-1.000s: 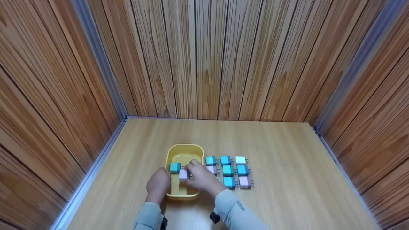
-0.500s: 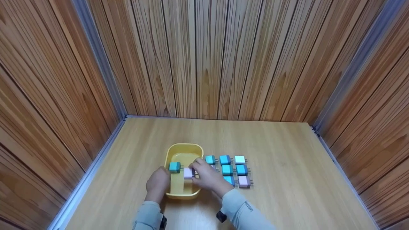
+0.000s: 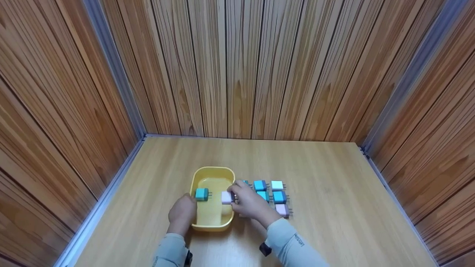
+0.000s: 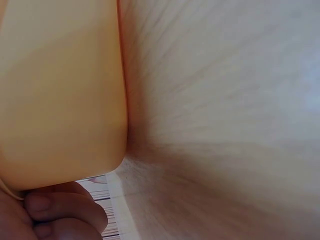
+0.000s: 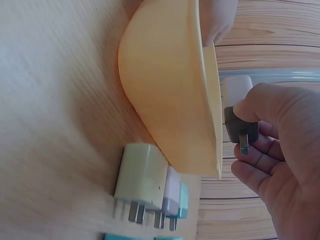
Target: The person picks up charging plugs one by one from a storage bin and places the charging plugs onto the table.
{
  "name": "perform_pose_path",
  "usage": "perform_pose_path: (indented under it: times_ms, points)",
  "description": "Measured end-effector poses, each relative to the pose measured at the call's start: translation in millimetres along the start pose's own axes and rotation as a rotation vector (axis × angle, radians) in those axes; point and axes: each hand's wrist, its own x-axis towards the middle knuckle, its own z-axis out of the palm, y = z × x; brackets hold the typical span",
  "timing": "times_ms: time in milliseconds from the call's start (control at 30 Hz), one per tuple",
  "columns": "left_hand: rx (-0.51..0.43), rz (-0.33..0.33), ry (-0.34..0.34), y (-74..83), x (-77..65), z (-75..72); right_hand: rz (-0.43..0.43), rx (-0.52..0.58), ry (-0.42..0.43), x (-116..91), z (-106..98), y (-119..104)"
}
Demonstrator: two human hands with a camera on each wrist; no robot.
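Note:
My left hand (image 3: pixel 183 210) grips the left rim of a yellow plastic basin (image 3: pixel 212 227); in the left wrist view its curled fingers (image 4: pixel 65 207) show under the rim. My right hand (image 3: pixel 249 202) pinches a pale pink and dark charger plug (image 3: pixel 226 198) between thumb and fingers, over the basin's right rim. In the right wrist view this charger plug (image 5: pixel 239 120) has its metal prongs pointing away from the basin. A teal charger plug (image 3: pixel 202 194) sits inside the basin against the left side, beside my left hand.
Right of the basin, charger plugs stand in rows on the wooden table (image 3: pixel 326 222): a blue one (image 3: pixel 260 185), a pale mint one (image 3: pixel 277 185), a pink one (image 3: pixel 282 210) and others. My right hand covers part of them. Wood-panelled walls (image 3: pixel 241 74) enclose the table.
My right hand has moved right with the pink charger plug, from above the basin's middle to its right rim. The left hand stays on the basin.

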Motion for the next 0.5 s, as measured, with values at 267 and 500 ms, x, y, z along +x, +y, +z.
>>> perform_pose_path:
  times_ms: [267,500]
  points:
    - [-0.003,0.032,0.02,-1.1,-2.3,-0.3,-0.017,0.008,0.05,-9.8,-6.2,16.0]
    - [-0.002,0.033,0.011,-0.7,-1.9,-1.1,-0.012,-0.003,0.088,-14.6,-11.4,27.6]
